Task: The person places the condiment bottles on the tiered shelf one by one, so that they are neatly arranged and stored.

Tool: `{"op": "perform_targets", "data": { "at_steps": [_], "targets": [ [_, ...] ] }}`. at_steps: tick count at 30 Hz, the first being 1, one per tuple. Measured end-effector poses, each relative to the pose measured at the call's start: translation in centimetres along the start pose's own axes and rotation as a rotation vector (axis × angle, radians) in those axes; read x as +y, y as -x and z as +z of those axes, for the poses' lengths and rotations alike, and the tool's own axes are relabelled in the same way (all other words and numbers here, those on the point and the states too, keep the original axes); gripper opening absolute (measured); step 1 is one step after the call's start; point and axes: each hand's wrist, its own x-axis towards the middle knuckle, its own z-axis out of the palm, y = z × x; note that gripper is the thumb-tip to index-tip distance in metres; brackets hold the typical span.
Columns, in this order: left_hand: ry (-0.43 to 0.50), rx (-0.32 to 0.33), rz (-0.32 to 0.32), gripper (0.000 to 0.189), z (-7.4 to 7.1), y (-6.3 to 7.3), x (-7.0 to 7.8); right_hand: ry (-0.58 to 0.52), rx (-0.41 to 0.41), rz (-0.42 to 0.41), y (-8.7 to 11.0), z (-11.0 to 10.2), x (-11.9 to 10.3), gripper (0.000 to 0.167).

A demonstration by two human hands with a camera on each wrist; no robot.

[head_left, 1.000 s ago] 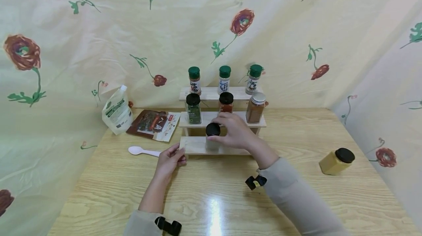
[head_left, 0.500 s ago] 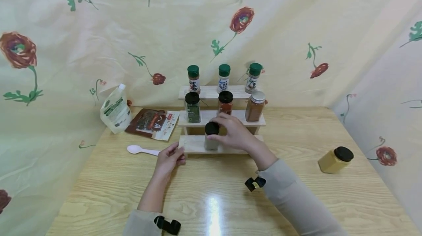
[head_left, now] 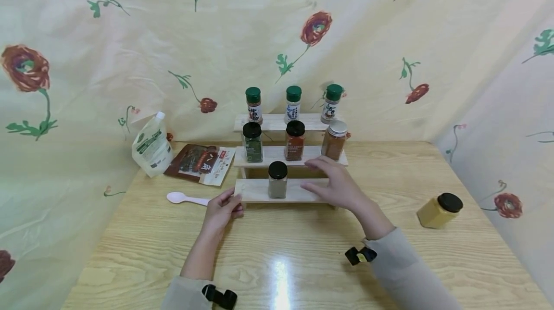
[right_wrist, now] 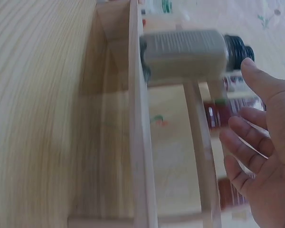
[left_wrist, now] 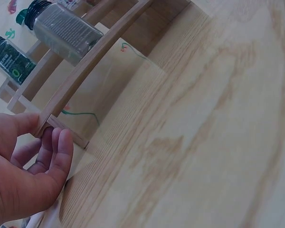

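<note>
My left hand grips the left end of the bottom step of a three-tier wooden spice rack; in the left wrist view its thumb and fingers pinch the corner of the board. A black-capped spice jar with pale contents stands upright on that step, left of its middle. To the right of this jar my right hand is held over the step, fingers spread and holding nothing. The right wrist view shows the thumb near the jar's cap and a gap between the fingers and the jar.
On the middle tier stand a green-filled jar, a red-filled jar and a silver-capped jar. Three green-capped shakers line the top tier. A spoon, brown packet and white pouch lie left; a yellow jar lies tilted right.
My right hand has let go of the pale-filled jar and moved off to the right, leaving it standing on the bottom step. The left hand keeps its hold on the rack.
</note>
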Motion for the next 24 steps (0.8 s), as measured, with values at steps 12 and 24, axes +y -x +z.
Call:
{"op": "perform_targets", "data": {
  "at_steps": [12,24],
  "targets": [
    [-0.004,-0.005,-0.004,0.049,-0.1,0.1,0.0,0.101,0.13,-0.029,4.4,-3.5,3.2,0.039],
    [-0.01,-0.01,0.002,0.048,0.0,-0.1,0.0,0.234,0.209,0.033,7.9,-7.2,5.3,0.045]
  ]
}}
